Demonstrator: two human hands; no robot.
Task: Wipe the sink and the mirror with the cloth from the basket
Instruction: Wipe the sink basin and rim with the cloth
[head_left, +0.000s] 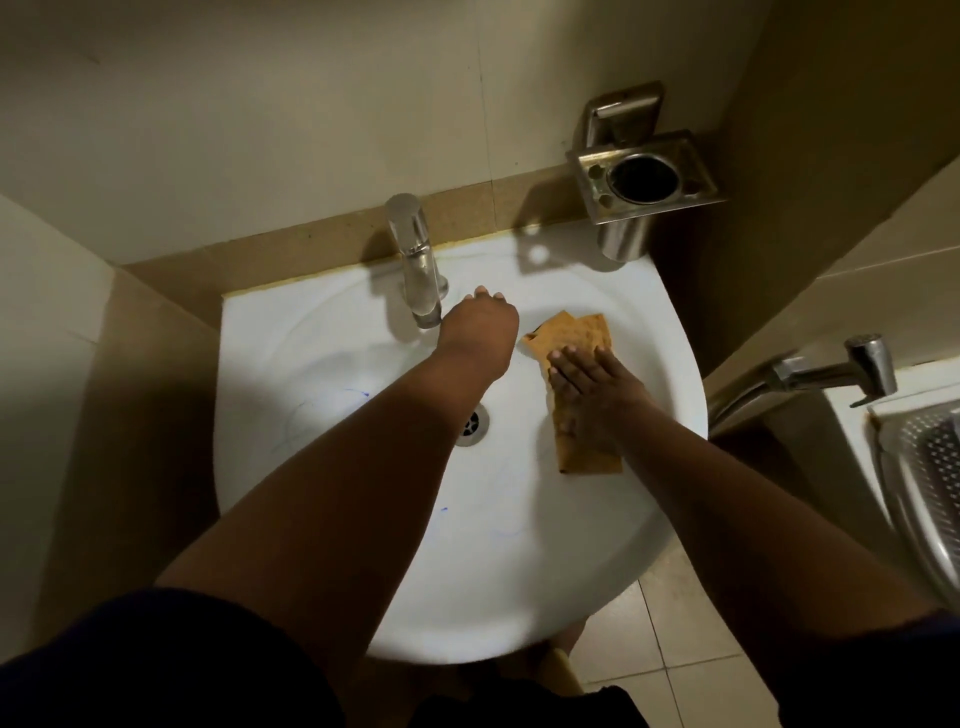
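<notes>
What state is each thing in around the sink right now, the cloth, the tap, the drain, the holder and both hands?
Cloth: spread flat in the basin, pinned under a palm.
Right hand: open, pressing on the cloth.
Left hand: curled beside the spout, holding nothing visible.
Tap: no water running.
Drain: unplugged.
Sink: faint blue marks, no pooled water.
Tumbler holder: empty.

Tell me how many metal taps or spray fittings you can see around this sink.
2: the tap stands at the back of the sink; a spray fitting projects on the right, beyond its rim. Others may be out of view.

Bare forearms, dark short sleeves (156, 649), dark clothing below
</notes>
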